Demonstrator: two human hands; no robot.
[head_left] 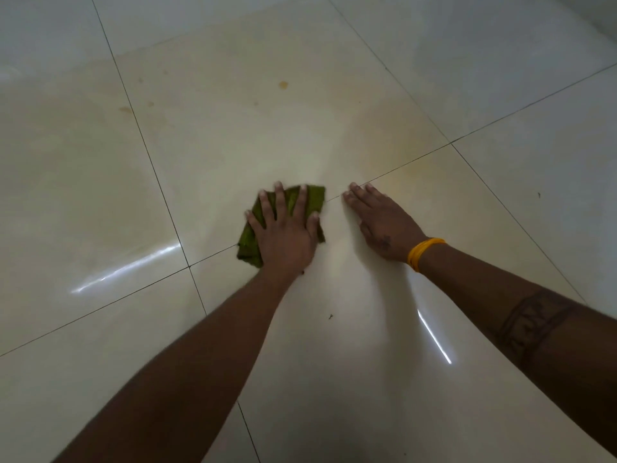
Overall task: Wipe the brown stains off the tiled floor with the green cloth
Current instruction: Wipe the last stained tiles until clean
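The scene was dim, with a yellowish cast. Two white streaks of glare lay on the glossy floor [434, 95], one at the left and one near the right forearm. The corners fell darker. Grout lines bowed toward the edges. Focus was soft, the hands' edges slightly blurred.

The tiled floor [100, 182] is spreading out in large glossy cream tiles, with thin dark grout lines [157, 182] crossing it at a slant. Taken from where the left hand [283, 235] is pressing, one white glare streak [127, 267] is shining well off to its left. Another streak [434, 335] is shining nearer the camera, to its right. Farther out, the tiles are fading to grey.
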